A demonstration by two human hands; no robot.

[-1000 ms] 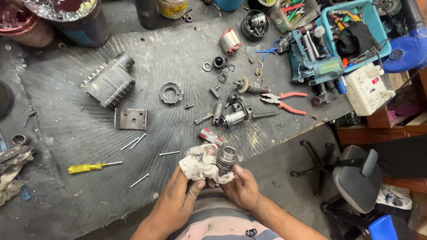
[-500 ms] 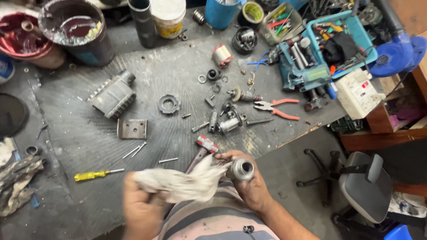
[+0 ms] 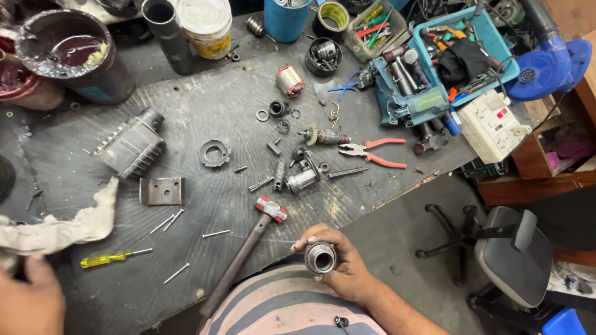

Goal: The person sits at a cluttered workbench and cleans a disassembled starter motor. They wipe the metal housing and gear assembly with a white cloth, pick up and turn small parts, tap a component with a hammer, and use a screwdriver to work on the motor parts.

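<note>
My right hand (image 3: 341, 263) grips a round metal drill chuck (image 3: 320, 257) close to my body, its open end facing up. My left hand (image 3: 28, 298) is far out at the lower left, holding the end of a dirty white rag (image 3: 68, 226) that lies stretched over the bench's left edge. A hammer (image 3: 245, 254) with a red and white head lies just left of the chuck. A yellow-handled screwdriver (image 3: 108, 259) and several loose long screws (image 3: 186, 232) lie between my hands.
A grey motor housing (image 3: 130, 146), a metal plate (image 3: 161, 190), a ring part (image 3: 215, 153), an armature (image 3: 323, 136) and orange pliers (image 3: 372, 152) lie on the dark bench. Buckets and cans line the back; a blue tool crate (image 3: 434, 68) stands right. An office chair (image 3: 503, 248) stands right.
My left hand has pulled the rag away from the chuck and carried it out to the far left. My right hand still holds the chuck, now bare and turned open end up.
</note>
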